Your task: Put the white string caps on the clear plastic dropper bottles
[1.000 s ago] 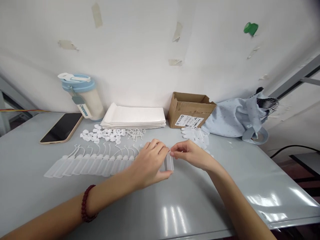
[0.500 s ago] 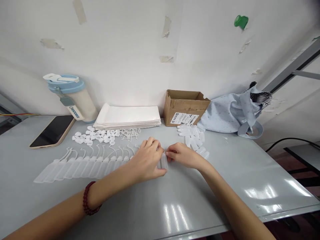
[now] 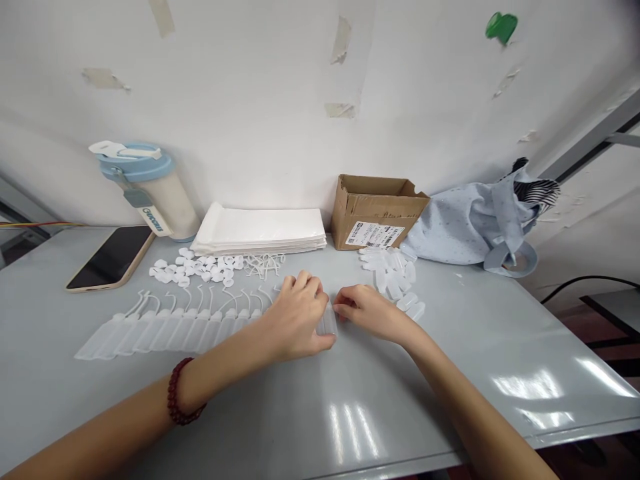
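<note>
A row of flat, translucent white tubes [image 3: 183, 333] with caps and thin white loops lies side by side on the grey table. My left hand [image 3: 295, 320] arches over the right end of this row. Its fingers curl at the top and its thumb lies at the bottom of the last translucent tube [image 3: 328, 321], which is partly covered. Against the upper right of that tube my right hand [image 3: 367, 310] is closed in a pinch; whatever is between those fingertips is hidden. A pile of loose translucent tubes [image 3: 393, 277] lies just beyond my right hand.
Behind the row are small white caps [image 3: 195, 268], thin white loops [image 3: 263, 265] and a stack of white envelopes [image 3: 260, 227]. A phone [image 3: 113, 259], a blue-lidded bottle [image 3: 155, 193], a cardboard box [image 3: 377, 207] and a light blue bag [image 3: 460, 223] stand or lie around them.
The camera view has shifted slightly, so the background things sit a little to the right. Both hands stay at the last tube in nearly the same pose.
</note>
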Demonstrator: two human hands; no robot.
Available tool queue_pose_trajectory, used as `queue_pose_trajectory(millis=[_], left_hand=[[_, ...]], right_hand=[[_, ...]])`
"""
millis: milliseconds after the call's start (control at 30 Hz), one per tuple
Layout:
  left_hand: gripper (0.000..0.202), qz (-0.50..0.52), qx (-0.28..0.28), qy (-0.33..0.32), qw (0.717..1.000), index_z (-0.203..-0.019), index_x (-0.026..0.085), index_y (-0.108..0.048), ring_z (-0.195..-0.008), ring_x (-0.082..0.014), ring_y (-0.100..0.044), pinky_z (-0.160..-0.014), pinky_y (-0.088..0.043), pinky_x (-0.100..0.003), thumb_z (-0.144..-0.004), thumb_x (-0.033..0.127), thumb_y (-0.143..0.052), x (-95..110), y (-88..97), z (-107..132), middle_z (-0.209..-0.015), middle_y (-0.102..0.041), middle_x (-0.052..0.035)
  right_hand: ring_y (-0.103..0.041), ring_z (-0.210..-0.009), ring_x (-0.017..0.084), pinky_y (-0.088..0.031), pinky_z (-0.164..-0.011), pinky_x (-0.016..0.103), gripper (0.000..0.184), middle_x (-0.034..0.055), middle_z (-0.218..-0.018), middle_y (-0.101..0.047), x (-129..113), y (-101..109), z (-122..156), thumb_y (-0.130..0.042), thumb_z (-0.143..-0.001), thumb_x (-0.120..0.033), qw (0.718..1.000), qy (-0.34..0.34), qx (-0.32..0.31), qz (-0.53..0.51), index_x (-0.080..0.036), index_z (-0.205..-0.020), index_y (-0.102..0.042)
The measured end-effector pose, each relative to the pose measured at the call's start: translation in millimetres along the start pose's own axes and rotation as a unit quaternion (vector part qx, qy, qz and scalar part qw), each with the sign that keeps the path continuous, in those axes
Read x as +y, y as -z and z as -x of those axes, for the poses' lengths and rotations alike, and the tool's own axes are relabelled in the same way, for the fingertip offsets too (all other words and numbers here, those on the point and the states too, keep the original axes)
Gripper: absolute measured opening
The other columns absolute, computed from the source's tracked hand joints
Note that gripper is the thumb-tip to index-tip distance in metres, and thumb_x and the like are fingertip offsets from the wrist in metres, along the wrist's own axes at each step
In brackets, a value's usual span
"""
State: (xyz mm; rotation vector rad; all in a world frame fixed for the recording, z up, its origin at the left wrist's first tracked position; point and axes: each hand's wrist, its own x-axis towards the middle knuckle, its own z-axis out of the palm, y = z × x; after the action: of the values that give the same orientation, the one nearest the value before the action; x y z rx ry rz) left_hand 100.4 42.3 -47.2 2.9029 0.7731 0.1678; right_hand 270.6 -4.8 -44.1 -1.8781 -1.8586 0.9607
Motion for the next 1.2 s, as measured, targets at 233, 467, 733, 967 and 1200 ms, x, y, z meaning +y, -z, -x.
queue_pose_trajectory(millis=[233, 467, 733, 967, 1200], left_hand=[[0.035, -0.003, -0.024, -0.009, 1.000, -0.086, 0.011, -0.062, -0.096, -0.0302, -0.046, -0.080, -0.038, -0.043, -0.075, 0.044, -0.063, -0.7, 6.7, 1.8, -0.097, -0.057, -0.0138], [0.040, -0.008, -0.022, -0.013, 1.000, -0.090, 0.012, -0.062, -0.096, -0.0304, -0.046, -0.079, -0.039, -0.043, -0.075, 0.049, -0.064, 1.7, 7.1, 4.8, -0.097, -0.057, -0.0136], [0.039, 0.003, -0.006, -0.013, 1.000, -0.090, 0.012, -0.064, -0.095, -0.0295, -0.047, -0.078, -0.040, -0.042, -0.076, 0.049, -0.065, -5.2, 15.0, 8.8, -0.096, -0.057, -0.0130], [0.030, 0.048, 0.070, 0.073, 0.994, -0.088, 0.019, -0.065, -0.096, -0.0284, -0.050, -0.081, -0.041, -0.043, -0.085, 0.043, -0.048, -52.5, 44.0, 21.4, -0.090, -0.064, -0.0083], [0.031, 0.030, 0.030, 0.157, 0.987, -0.083, 0.018, -0.067, -0.097, -0.0311, -0.052, -0.079, -0.043, -0.042, -0.084, 0.037, -0.041, -101.8, 51.1, 24.9, -0.089, -0.068, -0.0095]], right_hand=[[-0.053, -0.059, 0.014, -0.038, -0.057, 0.026, 0.020, 0.0011, -0.063, -0.061, -1.3, -0.8, -0.3, -0.049, -0.082, -0.018, 1.000, 0.010, -0.007, -0.002, -0.017, -0.064, -0.059], [-0.054, -0.059, 0.015, -0.038, -0.057, 0.027, 0.021, 0.0020, -0.064, -0.063, -1.7, -0.6, -0.6, -0.049, -0.082, -0.019, 1.000, 0.003, -0.010, -0.003, -0.017, -0.064, -0.060], [-0.055, -0.061, 0.015, -0.039, -0.057, 0.026, 0.021, 0.0024, -0.066, -0.064, -1.6, 2.8, 0.4, -0.048, -0.081, -0.017, 1.000, -0.005, -0.008, -0.005, -0.018, -0.064, -0.060], [-0.058, -0.067, 0.015, -0.040, -0.057, 0.024, 0.018, 0.0027, -0.076, -0.067, 1.6, 12.7, -1.4, -0.047, -0.082, -0.017, 0.997, -0.045, 0.056, 0.041, -0.018, -0.074, -0.063], [-0.060, -0.090, 0.026, -0.035, -0.063, 0.031, 0.022, 0.0148, -0.105, -0.065, 14.4, 22.2, -10.2, -0.041, -0.088, -0.013, 0.954, -0.141, 0.197, 0.176, -0.014, -0.098, -0.061]])
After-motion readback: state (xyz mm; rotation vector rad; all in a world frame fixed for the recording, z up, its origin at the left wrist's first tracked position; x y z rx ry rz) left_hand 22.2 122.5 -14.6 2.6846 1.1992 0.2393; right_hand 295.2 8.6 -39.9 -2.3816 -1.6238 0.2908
